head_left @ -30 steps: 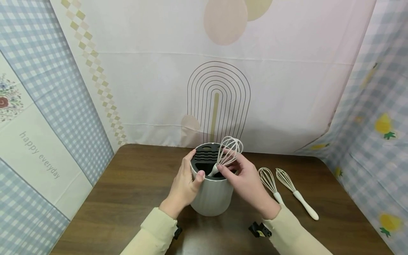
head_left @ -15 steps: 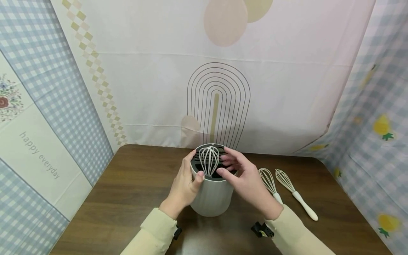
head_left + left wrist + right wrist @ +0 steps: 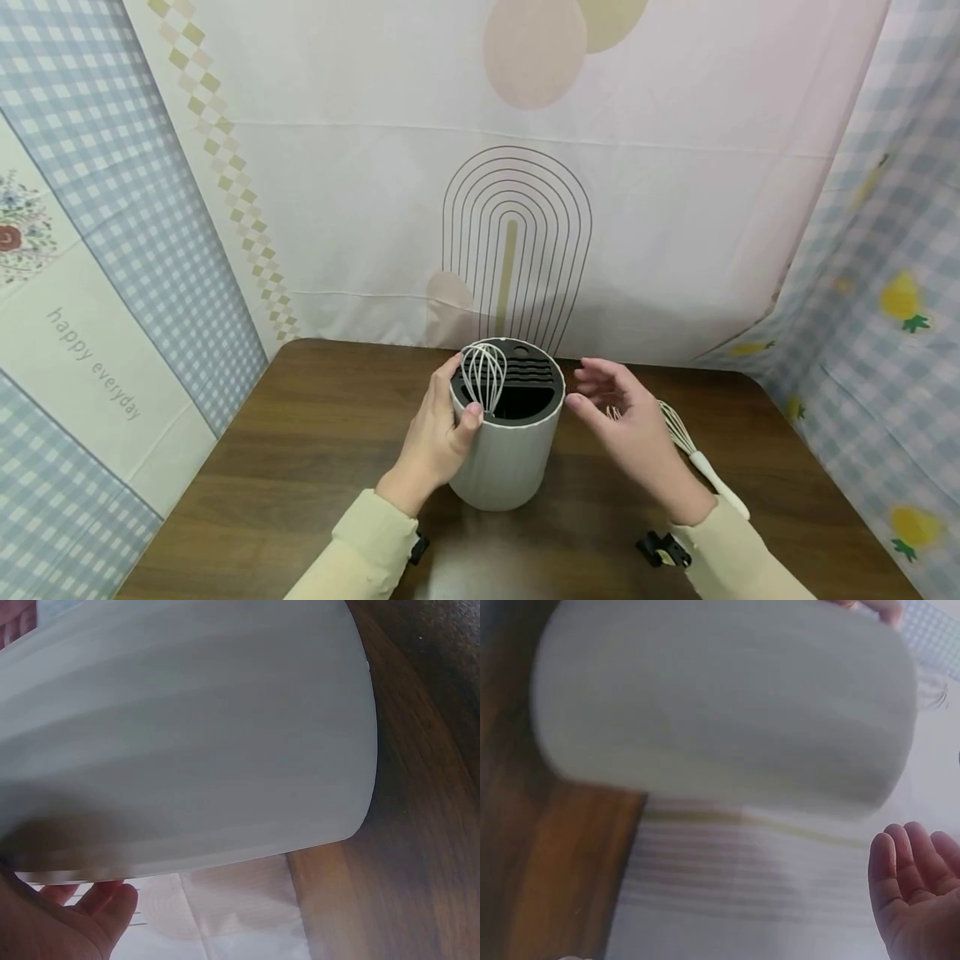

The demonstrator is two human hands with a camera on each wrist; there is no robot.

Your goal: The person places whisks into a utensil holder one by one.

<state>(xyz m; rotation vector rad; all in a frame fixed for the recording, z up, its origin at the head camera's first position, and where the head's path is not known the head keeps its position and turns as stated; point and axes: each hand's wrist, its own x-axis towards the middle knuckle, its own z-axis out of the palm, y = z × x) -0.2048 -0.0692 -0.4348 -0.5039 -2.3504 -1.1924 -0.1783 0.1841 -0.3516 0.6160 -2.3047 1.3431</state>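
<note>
On a brown wooden table [image 3: 337, 417], near its far edge: one grey cylindrical holder [image 3: 504, 467], upright, its sides faintly ribbed in the left wrist view, its top fitted with a black insert [image 3: 528, 375]. Insert features: a round hole towards the back, a row of wavy slots across the middle, a wide opening at the front.

Item, one white whisk [image 3: 483, 371], standing in the left part of the holder, wire head up and tilted slightly left, handle out of sight inside.

Item, left hand [image 3: 431, 437]: grips the holder by its upper left side, thumb over the front rim, fingers bent round the far side. Whether the thumb touches the wires cannot be told.

Item, right hand [image 3: 633, 429]: just beside the holder on the right, apart from it, nothing held; fingers loosely bent, thumb spread away from them.

Item, second whisk [image 3: 613, 413], right of the holder, mostly concealed by the right hand, a few wires showing. Item, third whisk [image 3: 708, 471], on the table beyond that hand, pale handle towards the near right, wires partly covered.

Surroundings: pale backdrop cloth [image 3: 360, 208] with concentric arches; blue checked cloth [image 3: 165, 167] at left; fruit-printed cloth [image 3: 900, 250] at right; cream sleeves [image 3: 735, 550] on both arms.
</note>
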